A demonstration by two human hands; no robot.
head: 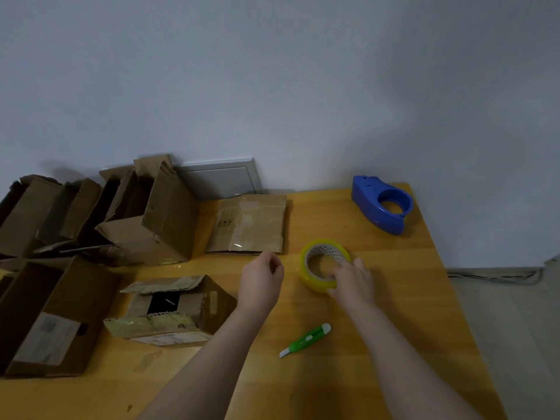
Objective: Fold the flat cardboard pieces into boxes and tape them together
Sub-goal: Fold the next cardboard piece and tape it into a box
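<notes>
Flat cardboard piece (248, 224), taped over, lying on the table (394, 298) just behind and left of the tape roll (304, 268). Right hand (353, 283) on the roll's near side, fingers curled over its rim, gripping it. Left hand (262, 280) just left of the roll, fingers curled in; pinching anything or not, impossible to tell. Green knife (306, 340) in front of the roll, blue dispenser (382, 204) well behind it.

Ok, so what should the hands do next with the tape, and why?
Probably lift the tape off the table and find its loose end. The right hand grips it, fingers in the hole, and the small box nearby has open flaps that need taping.
</notes>
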